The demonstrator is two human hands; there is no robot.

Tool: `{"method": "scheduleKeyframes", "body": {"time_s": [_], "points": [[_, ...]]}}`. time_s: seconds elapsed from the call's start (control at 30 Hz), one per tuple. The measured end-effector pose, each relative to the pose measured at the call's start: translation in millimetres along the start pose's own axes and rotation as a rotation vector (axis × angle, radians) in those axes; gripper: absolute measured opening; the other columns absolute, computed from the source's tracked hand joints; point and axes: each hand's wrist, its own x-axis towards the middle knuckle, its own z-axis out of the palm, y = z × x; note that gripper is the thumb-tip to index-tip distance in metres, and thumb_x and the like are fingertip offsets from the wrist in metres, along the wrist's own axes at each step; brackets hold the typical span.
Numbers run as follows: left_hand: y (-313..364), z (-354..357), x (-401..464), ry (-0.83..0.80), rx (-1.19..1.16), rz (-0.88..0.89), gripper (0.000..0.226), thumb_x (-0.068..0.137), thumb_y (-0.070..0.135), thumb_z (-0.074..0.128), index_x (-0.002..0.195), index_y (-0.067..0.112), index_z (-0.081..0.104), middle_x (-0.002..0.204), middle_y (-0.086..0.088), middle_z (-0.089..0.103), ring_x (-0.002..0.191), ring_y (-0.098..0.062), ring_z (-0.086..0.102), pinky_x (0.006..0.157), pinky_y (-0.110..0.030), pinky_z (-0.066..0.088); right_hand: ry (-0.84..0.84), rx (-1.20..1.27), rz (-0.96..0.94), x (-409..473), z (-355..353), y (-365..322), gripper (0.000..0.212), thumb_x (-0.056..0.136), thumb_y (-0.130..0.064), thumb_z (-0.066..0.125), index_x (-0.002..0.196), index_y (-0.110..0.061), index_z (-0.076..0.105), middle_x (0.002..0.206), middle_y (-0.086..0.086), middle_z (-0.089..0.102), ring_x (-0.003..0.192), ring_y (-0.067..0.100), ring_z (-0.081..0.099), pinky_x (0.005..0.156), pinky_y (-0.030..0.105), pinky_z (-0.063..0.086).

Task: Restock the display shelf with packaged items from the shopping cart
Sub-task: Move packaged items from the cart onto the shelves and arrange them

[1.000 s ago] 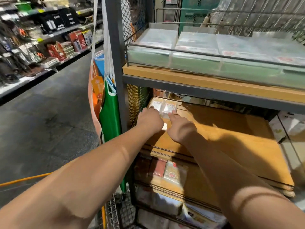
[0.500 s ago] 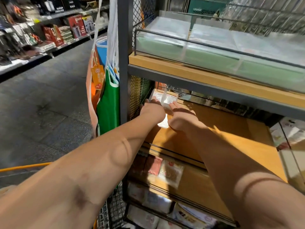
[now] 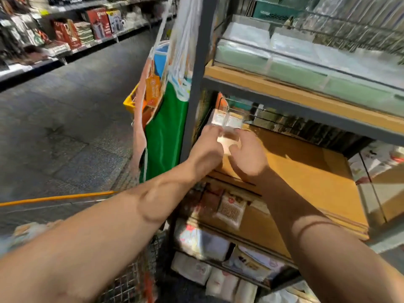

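Wooden shelf (image 3: 306, 171); hand-hidden, blurred packet (image 3: 226, 142).

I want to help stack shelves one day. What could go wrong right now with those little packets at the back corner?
Maybe two things. The white packets sit deep at the wooden shelf's left back corner, under a thin wire rail; the left hand and right hand reach in close together, so knuckles could snag the rail. The picture is blurry and the grip unclear, so a packet might slip or end up crooked.

Bare forearms, thin wristband (image 3: 317, 226)
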Motion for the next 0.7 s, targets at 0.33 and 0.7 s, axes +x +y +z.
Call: {"method": "scheduleKeyframes", "body": {"time_s": [0.33, 0.7], "points": [[-127, -98, -174, 0.037, -0.176, -0.233, 0.031, 0.085, -0.001, 0.047, 0.104, 0.016, 0.065, 0.093, -0.001, 0.066, 0.085, -0.019, 0.061, 0.070, -0.023, 0.044, 0.006, 0.408, 0.080, -157, 97, -136, 0.019, 0.094, -0.024, 0.051, 0.108, -0.022, 0.064, 0.087, -0.008, 0.062, 0.075, 0.010, 0.058, 0.066, 0.026, 0.049], [-358, -234, -312, 0.182, -0.235, -0.807, 0.012, 0.092, 0.019, 0.051, 0.089, 0.028, 0.058, 0.102, -0.006, 0.066, 0.091, -0.026, 0.059, 0.077, -0.033, 0.045, -0.738, 0.173, 0.160, -213, 302, -286, 0.027, 0.095, -0.030, 0.050, 0.114, -0.016, 0.063, 0.092, 0.004, 0.063, 0.078, 0.020, 0.057, 0.062, 0.028, 0.042]]}}
